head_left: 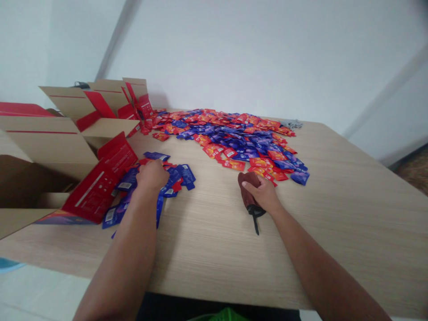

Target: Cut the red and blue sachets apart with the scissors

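My left hand is over a small heap of blue and red packets beside a red cardboard box. Its fingers are curled down among the packets, and their tips are hidden. In my right hand is a dark brown cloth pouch with a black end. A short black strap hangs from that end toward me. My thumb lies across the near side of the pouch, with the fingers behind it. Just beyond this hand begins a large spread of blue and orange-red packets.
Several open cardboard boxes with raised flaps stand along the left. The nearest one's red flap leans over the small heap. A grey cloth-like thing lies at the back right. Behind the wooden table rises a white wall.
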The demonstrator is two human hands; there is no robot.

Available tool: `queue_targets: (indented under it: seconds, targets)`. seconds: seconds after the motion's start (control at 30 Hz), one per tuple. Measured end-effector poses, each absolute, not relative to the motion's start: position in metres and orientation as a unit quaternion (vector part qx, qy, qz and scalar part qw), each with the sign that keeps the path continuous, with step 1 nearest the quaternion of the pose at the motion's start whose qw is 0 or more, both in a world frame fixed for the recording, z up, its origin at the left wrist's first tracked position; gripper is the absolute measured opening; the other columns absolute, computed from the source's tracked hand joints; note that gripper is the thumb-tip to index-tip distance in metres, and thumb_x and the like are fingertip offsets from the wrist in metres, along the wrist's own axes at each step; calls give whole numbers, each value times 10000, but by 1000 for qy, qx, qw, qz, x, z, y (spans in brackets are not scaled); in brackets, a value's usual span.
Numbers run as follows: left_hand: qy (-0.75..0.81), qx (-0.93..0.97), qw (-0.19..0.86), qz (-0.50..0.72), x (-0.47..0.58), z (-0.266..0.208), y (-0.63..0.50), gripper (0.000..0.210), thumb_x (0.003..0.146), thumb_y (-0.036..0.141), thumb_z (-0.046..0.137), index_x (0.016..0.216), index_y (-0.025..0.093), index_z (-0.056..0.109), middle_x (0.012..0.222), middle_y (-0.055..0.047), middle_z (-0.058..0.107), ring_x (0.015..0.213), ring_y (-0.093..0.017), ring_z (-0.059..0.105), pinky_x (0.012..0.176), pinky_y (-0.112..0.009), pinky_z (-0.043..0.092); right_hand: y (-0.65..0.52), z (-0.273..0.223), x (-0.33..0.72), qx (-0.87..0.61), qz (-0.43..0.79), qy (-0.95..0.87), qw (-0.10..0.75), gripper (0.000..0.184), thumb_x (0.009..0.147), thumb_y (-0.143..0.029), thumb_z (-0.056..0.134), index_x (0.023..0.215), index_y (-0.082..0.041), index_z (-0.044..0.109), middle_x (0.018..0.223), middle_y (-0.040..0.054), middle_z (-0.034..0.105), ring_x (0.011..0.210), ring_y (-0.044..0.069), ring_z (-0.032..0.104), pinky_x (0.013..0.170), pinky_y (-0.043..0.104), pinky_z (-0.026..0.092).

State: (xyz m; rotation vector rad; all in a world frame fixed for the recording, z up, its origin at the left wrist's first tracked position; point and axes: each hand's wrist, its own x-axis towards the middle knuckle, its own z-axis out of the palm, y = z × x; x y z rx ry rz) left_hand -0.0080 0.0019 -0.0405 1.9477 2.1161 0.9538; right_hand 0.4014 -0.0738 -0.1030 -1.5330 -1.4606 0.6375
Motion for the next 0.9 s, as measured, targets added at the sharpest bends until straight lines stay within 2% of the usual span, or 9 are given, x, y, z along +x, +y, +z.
queue_targets:
  seconds: [0.1,0.2,0.27,0.37,0.5,0.6,0.7,0.77,0.9]
  targets:
    - [744,617,-55,253,7,-33,-5,363,865,176,696,1206,53,699,1271,-264,662,1292,-560,531,974,-742,473,-74,-102,401,-616,260,-591,451,453,817,-605,789,998,-190,772,854,34,764,733,219,650,688,337,491]
    - [669,681,-57,293,40,-33,-6,458,907,158,642,1346,28,653,1384,-266,638,1346,-492,529,1093,-720,434,-74,-102,400,-612,277,-583,457,450,821,-600,788,999,-188,770,841,31,763,718,216,652,672,332,493]
    - [615,729,-35,299,72,-43,-2,438,915,178,642,1341,79,674,1390,-207,674,1340,-381,580,1193,-597,424,-74,-102,400,-610,277,-583,459,452,821,-593,789,1014,-185,768,863,36,769,735,221,660,686,336,502]
    - [513,809,25,285,126,-68,9,441,922,211,645,1361,176,683,1430,-115,692,1361,-267,610,1209,-409,467,-73,-103,400,-610,270,-584,463,456,823,-587,789,1037,-186,763,909,44,780,771,227,669,721,347,514]
    - [423,862,83,267,186,-95,28,526,968,216,568,1485,123,595,1585,-170,572,1510,-289,486,1278,-445,382,-73,-104,401,-601,268,-586,472,422,833,-585,787,986,-193,754,872,36,770,757,222,664,717,342,514]
    - [435,874,74,206,211,-104,37,529,1029,325,533,1522,134,555,1605,-178,548,1529,-310,447,1263,-485,373,-73,-105,401,-596,277,-580,482,403,835,-568,791,985,-197,754,869,38,773,760,225,673,714,341,522]
    - [468,862,54,188,221,-107,36,549,1051,469,511,1520,188,561,1590,-171,552,1446,-374,492,1175,-562,419,-72,-107,401,-592,286,-573,490,405,836,-564,790,1010,-200,757,878,42,777,772,231,679,713,346,529]
    - [473,859,44,192,222,-107,32,513,1050,504,510,1466,221,611,1531,-150,597,1378,-372,522,1140,-557,428,-71,-108,401,-595,285,-572,488,409,830,-565,791,1015,-201,758,878,43,777,770,233,679,708,349,530]
    - [435,868,83,223,215,-104,24,358,1076,435,478,1164,210,743,1258,-127,710,1222,-293,592,1118,-478,430,-71,-107,400,-594,289,-572,487,392,831,-556,785,999,-202,756,882,42,778,765,229,680,712,348,533]
